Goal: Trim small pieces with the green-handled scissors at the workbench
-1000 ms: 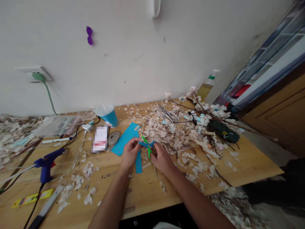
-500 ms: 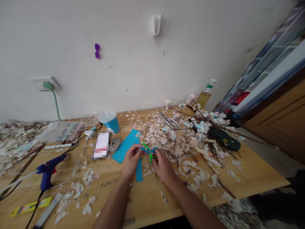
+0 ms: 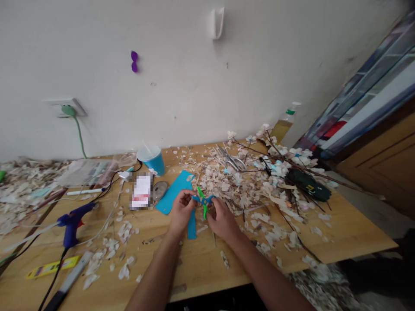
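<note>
Small green and blue scissors [image 3: 205,201] are spread in an X between my hands, above the wooden table [image 3: 207,268]. My right hand [image 3: 223,218] is closed on their handles. The fingers of my left hand [image 3: 182,208] are curled together at the blade side; what they pinch is too small to make out. Beneath and beside my left hand lie a blue sheet [image 3: 171,194] and a narrow blue strip [image 3: 192,226]. Pale petals and scraps [image 3: 223,185] are heaped just beyond the scissors.
Metal scissors [image 3: 234,162] lie behind the heap. Flowering branches [image 3: 282,162] and a bottle [image 3: 282,127] stand out at right. A blue cup [image 3: 154,162], blurred card [image 3: 142,192], glue gun [image 3: 73,224] with cables, and cutter [image 3: 71,276] are at left.
The scissors' blades are spread wider apart. The view has shifted slightly, so the table items appear a little higher and further right.
</note>
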`<state>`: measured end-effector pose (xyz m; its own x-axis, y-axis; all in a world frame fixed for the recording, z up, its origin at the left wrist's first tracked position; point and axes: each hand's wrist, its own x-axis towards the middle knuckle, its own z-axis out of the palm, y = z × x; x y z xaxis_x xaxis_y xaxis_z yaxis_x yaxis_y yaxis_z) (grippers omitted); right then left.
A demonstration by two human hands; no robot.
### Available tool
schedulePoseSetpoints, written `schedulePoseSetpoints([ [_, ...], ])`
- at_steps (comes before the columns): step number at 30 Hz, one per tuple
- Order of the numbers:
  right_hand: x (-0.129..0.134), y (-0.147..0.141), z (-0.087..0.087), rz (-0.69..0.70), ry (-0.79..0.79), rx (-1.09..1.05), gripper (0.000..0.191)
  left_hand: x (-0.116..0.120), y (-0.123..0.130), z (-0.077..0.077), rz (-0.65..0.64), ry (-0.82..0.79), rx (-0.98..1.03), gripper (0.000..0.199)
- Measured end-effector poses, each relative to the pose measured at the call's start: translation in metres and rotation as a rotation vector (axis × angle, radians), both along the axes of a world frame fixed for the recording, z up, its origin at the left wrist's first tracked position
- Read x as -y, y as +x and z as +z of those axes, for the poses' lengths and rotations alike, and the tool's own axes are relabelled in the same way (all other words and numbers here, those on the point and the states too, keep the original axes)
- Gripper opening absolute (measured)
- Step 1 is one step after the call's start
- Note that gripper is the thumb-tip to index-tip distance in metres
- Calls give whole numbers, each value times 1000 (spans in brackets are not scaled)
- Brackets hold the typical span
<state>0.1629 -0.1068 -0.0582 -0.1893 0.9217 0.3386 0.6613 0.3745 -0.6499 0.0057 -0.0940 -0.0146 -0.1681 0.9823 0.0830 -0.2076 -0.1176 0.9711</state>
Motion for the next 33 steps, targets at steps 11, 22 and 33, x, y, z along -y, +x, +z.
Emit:
schedulePoseSetpoints([
  [11,-4,3,5,-15,-25,-33,28,-1,12,-10,-42,-21,159,35],
  [22,-4,4,3,21,-48,6,37,-2,17,-12,-11,-100,297,31],
  [33,-7,6,1,26,-74,-4,38,-4,13,-23,-21,-71,172,22],
])
